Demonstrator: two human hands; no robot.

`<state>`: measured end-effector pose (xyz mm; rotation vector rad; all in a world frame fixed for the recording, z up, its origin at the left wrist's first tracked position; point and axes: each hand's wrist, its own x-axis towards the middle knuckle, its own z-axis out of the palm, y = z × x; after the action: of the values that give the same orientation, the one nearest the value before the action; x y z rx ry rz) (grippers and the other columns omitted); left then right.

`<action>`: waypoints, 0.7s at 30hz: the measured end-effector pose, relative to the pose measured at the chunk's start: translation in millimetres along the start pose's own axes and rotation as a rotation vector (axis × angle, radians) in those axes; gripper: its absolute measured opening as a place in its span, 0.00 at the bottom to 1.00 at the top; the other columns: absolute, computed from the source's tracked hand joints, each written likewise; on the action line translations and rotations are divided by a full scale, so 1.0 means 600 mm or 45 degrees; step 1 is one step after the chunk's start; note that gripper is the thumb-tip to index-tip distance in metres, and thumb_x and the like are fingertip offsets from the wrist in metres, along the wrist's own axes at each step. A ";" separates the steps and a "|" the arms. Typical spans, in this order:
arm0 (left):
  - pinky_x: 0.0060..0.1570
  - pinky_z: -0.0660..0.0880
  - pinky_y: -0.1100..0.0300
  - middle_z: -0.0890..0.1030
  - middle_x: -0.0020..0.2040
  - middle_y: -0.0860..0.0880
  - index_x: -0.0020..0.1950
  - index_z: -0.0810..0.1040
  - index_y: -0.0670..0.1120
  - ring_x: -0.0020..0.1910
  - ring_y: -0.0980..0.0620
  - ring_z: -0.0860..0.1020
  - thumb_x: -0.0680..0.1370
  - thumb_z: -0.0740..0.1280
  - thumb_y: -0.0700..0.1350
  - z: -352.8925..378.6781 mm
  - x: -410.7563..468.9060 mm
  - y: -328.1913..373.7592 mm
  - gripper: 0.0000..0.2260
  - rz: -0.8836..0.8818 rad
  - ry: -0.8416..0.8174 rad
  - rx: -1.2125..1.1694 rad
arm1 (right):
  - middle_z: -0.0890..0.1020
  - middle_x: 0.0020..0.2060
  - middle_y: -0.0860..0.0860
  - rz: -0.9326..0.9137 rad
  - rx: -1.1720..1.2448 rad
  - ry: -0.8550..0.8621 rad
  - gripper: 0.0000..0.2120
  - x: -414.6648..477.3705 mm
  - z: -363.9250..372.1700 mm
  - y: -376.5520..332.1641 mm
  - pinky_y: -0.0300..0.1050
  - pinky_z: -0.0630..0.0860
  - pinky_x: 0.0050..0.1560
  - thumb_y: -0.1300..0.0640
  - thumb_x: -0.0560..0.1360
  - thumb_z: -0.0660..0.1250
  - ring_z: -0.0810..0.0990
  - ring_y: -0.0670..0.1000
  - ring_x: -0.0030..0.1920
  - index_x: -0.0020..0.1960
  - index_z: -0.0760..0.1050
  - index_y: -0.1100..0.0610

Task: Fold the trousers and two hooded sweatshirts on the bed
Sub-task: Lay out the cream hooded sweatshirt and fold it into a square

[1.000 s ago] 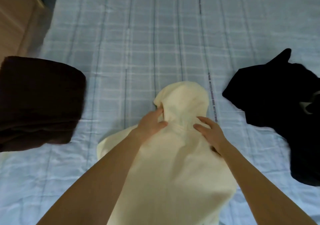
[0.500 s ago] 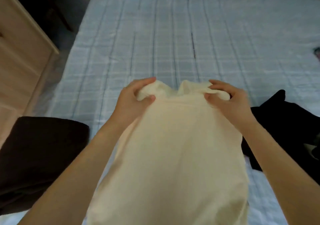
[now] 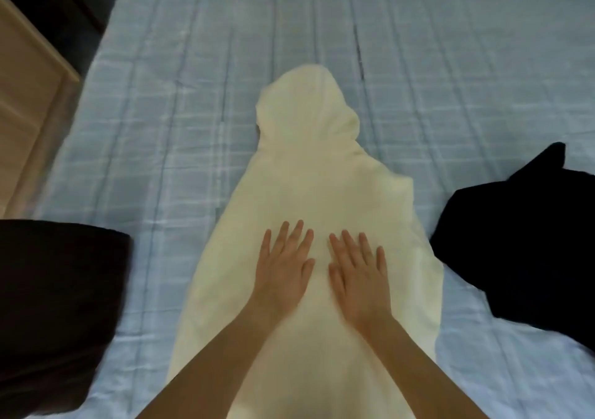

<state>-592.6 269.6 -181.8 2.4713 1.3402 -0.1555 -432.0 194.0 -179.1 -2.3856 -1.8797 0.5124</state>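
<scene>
A cream hooded sweatshirt [image 3: 309, 174] lies flat on the bed, its hood pointing away from me and its sleeves tucked under or hidden. My left hand [image 3: 285, 265] and my right hand [image 3: 357, 272] rest side by side, palms down and fingers spread, on the middle of its back. Neither hand grips any cloth. A dark brown folded garment [image 3: 54, 309] lies at the left. At the right lies a black garment [image 3: 521, 241], loose and unfolded.
The bed [image 3: 167, 135] carries a light blue checked cover. A pale wooden piece of furniture [image 3: 22, 103] stands beside the bed's left edge, with dark floor behind it.
Both hands held the sweatshirt up by the neck half a second ago. It now lies flat with the hood laid out, and the hands have let go and moved down onto its back.
</scene>
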 end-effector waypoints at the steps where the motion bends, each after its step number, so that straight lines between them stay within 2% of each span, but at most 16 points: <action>1: 0.73 0.54 0.42 0.66 0.76 0.47 0.76 0.67 0.49 0.76 0.44 0.64 0.82 0.50 0.55 0.029 -0.002 -0.012 0.25 -0.004 -0.007 0.021 | 0.62 0.78 0.49 -0.005 -0.057 -0.010 0.26 -0.008 0.027 0.017 0.59 0.51 0.77 0.45 0.82 0.46 0.58 0.57 0.79 0.79 0.60 0.47; 5: 0.76 0.52 0.44 0.61 0.79 0.48 0.79 0.61 0.51 0.79 0.47 0.57 0.82 0.52 0.56 0.109 0.007 -0.039 0.25 0.021 0.121 0.062 | 0.60 0.79 0.48 -0.054 -0.161 0.040 0.27 -0.003 0.096 0.046 0.57 0.51 0.78 0.44 0.82 0.48 0.55 0.54 0.80 0.81 0.54 0.45; 11: 0.76 0.52 0.44 0.61 0.79 0.48 0.79 0.60 0.52 0.78 0.46 0.58 0.81 0.52 0.56 0.118 0.016 -0.040 0.26 0.029 0.211 0.129 | 0.62 0.79 0.49 -0.070 -0.153 0.163 0.28 0.000 0.108 0.050 0.57 0.51 0.78 0.45 0.81 0.49 0.56 0.56 0.80 0.81 0.55 0.45; 16: 0.75 0.53 0.45 0.63 0.78 0.48 0.78 0.62 0.51 0.78 0.46 0.60 0.80 0.48 0.57 0.113 0.014 -0.035 0.27 -0.009 0.168 0.136 | 0.64 0.78 0.50 -0.074 -0.135 0.207 0.28 -0.003 0.112 0.049 0.56 0.53 0.78 0.45 0.80 0.49 0.58 0.56 0.79 0.80 0.58 0.46; 18: 0.76 0.49 0.46 0.60 0.79 0.48 0.79 0.60 0.51 0.79 0.47 0.56 0.80 0.45 0.57 0.103 0.008 -0.031 0.28 -0.028 0.137 0.152 | 0.64 0.78 0.50 -0.074 -0.116 0.224 0.28 -0.004 0.109 0.050 0.56 0.52 0.78 0.45 0.80 0.48 0.58 0.56 0.79 0.80 0.58 0.46; 21: 0.76 0.44 0.47 0.52 0.81 0.50 0.80 0.53 0.51 0.80 0.49 0.48 0.83 0.48 0.56 0.086 -0.027 -0.013 0.26 -0.043 -0.023 0.067 | 0.63 0.78 0.49 -0.065 -0.118 0.209 0.28 -0.009 0.107 0.047 0.55 0.51 0.78 0.45 0.80 0.47 0.57 0.55 0.79 0.80 0.56 0.45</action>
<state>-605.1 243.2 -228.2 2.4849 1.3885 -0.2229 -425.8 171.8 -245.5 -2.3465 -1.9261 0.2224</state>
